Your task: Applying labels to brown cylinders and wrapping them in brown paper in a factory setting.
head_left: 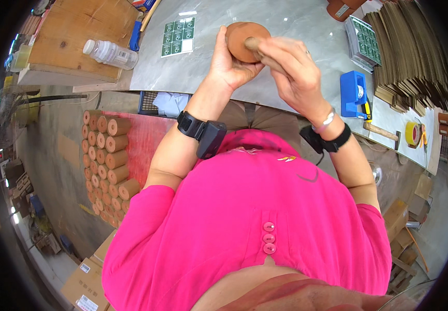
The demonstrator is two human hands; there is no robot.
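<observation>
My left hand [224, 63] is closed around the edge of a round terracotta-coloured roll [238, 44], holding it above the grey table with its flat end tilted up. The fingers of my right hand [294, 65] are pinched together at that end face, close to its middle. A dull brown rounded tip shows there; whether it is a fingertip or a small thing in the pinch, I cannot tell. Beyond my left hand, a sheet of green square labels [178, 36] lies flat on the table, with one blank white square in its corner.
Left stands a wooden box [86, 31] with a plastic bottle [111, 54]. Right are stacked label sheets [364, 42], piled cardboard [408, 54], a blue tape dispenser [353, 93], a hammer [382, 131] and yellow tape [413, 133]. Below left, similar rolls [111, 155] are stacked near cartons [86, 282].
</observation>
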